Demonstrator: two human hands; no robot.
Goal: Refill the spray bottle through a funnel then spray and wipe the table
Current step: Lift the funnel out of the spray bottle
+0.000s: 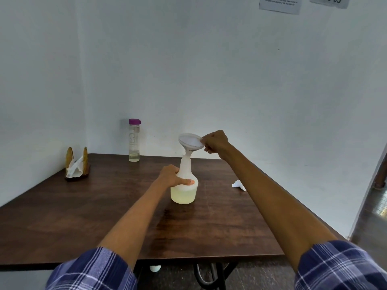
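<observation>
Plaid blue sleeves (94, 271) fill the bottom corners of the frame, bare forearms reaching up from them over a dark wood table (83, 216); at centre the left hand (170, 175) grips the bottle (185, 190) round its shoulder, thumb laid across the front, fingers curled behind; the bottle stands upright on the table, white and translucent, its lower part holding pale yellowish liquid; a white funnel (191, 141) sits with its stem in the bottle's neck, bowl tilted a little toward the right; the right hand (215, 143), just right of centre, pinches the funnel's rim with curled fingers; right of the bottle, partly hidden by the right forearm, a white crumpled cloth (238, 184) lies on the table; at the left edge of the table a wooden holder (77, 164) keeps white napkins upright; farther back, against the white wall, stands a clear flask (134, 141) with a purple cap, a little liquid at its bottom; papers (280, 5) hang at the upper right of the frame.
</observation>
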